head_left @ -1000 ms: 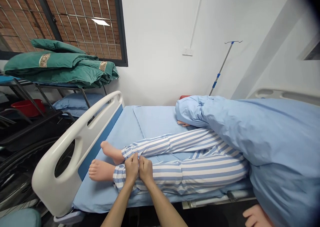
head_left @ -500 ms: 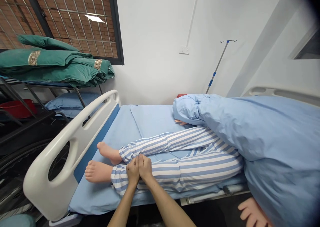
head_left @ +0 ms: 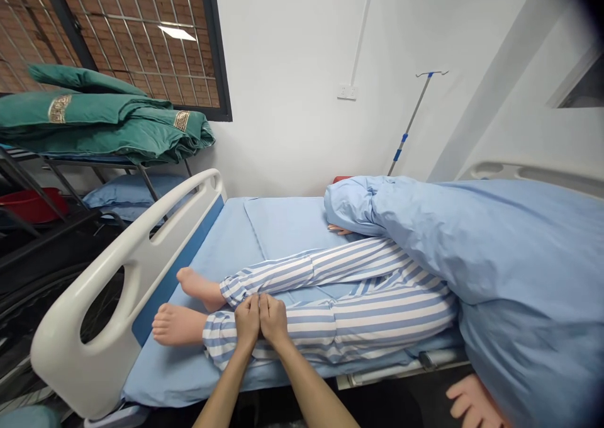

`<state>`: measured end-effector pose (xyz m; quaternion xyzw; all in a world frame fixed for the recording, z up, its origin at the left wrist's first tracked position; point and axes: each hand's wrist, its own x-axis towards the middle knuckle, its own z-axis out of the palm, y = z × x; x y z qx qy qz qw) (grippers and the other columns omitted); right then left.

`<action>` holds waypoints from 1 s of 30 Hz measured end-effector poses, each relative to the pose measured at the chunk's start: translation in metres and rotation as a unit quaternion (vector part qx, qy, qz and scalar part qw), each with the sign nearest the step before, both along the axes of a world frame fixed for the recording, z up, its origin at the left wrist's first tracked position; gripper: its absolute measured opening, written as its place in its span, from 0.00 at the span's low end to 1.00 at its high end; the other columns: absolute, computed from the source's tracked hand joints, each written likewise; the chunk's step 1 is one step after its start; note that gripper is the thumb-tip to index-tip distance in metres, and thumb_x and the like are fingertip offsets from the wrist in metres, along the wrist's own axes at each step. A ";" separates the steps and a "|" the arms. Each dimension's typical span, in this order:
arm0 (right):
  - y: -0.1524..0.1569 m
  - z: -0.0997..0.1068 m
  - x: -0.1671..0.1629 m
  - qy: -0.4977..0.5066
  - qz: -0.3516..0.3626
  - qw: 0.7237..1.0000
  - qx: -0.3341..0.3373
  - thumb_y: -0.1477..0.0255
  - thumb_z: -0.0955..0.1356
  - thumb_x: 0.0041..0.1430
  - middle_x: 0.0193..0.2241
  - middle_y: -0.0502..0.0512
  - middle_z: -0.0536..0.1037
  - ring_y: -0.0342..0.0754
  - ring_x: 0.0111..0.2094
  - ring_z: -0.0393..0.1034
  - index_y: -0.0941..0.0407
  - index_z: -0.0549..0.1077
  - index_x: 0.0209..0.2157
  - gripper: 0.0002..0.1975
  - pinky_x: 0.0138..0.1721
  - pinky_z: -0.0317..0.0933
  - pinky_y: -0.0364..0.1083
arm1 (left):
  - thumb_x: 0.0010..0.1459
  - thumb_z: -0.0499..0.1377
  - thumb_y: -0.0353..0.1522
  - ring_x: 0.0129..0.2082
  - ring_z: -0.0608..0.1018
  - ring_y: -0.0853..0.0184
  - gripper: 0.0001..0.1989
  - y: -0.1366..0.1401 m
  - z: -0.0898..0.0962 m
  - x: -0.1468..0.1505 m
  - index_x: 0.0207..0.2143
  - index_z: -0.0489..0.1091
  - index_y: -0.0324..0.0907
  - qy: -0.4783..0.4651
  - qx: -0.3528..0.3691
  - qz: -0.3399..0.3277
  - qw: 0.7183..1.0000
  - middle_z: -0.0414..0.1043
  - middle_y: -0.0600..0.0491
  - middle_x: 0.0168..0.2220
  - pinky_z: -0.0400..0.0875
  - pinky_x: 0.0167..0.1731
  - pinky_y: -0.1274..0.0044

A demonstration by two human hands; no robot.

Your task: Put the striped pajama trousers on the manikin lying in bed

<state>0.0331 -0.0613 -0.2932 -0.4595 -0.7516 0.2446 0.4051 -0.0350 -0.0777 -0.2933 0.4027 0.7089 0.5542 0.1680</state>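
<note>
A manikin in blue-and-white striped trousers (head_left: 377, 308) lies on the bed, its bare feet (head_left: 179, 325) toward the footboard. My left hand (head_left: 248, 321) and my right hand (head_left: 274, 320) sit side by side over its nearer lower leg, a little above the trouser cuff. Both are closed, with fingers curled over the far side of the shin. The fingertips are hidden, so how much cloth or leg lies within them is unclear. A blue quilt (head_left: 495, 239) covers the manikin's upper body. One manikin hand (head_left: 474, 403) hangs past the near bed edge, another shows beneath the quilt.
The white footboard (head_left: 108, 277) rises at the left end of the bed, whose light blue sheet (head_left: 278, 220) meets the wall. Green folded bedding (head_left: 117, 123) is stacked on a rack beyond. An IV pole (head_left: 410, 129) stands behind the bed. A red basin (head_left: 33, 206) is far left.
The view has shifted slightly, with the footboard and feet a little further left. My hands stay closed over the same leg, now with a slightly wider gap between the wrists.
</note>
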 end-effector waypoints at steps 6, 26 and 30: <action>0.007 0.001 0.004 0.076 -0.009 0.997 -0.023 0.67 0.50 0.59 0.17 0.52 0.69 0.41 0.20 0.61 0.58 0.66 0.18 0.24 0.23 0.46 0.39 | 0.49 0.48 0.39 0.15 0.56 0.75 0.17 0.012 0.026 0.013 0.13 0.51 0.41 -0.100 0.058 -0.009 0.993 0.49 0.60 0.12 0.55 0.18 0.81; 0.010 0.033 0.019 -0.063 0.010 0.996 0.057 0.68 0.52 0.58 0.18 0.53 0.71 0.40 0.21 0.62 0.58 0.67 0.19 0.21 0.24 0.43 0.41 | 0.51 0.45 0.40 0.22 0.69 0.69 0.18 0.003 -0.004 0.015 0.19 0.66 0.40 0.050 -0.016 -0.035 0.998 0.69 0.54 0.19 0.60 0.24 0.80; 0.010 0.020 0.019 -0.066 0.000 0.997 0.040 0.69 0.50 0.59 0.19 0.53 0.72 0.40 0.22 0.63 0.58 0.67 0.20 0.23 0.24 0.43 0.41 | 0.51 0.44 0.41 0.25 0.71 0.67 0.19 0.002 -0.004 0.017 0.22 0.68 0.39 0.009 0.001 -0.005 1.000 0.71 0.51 0.24 0.62 0.27 0.78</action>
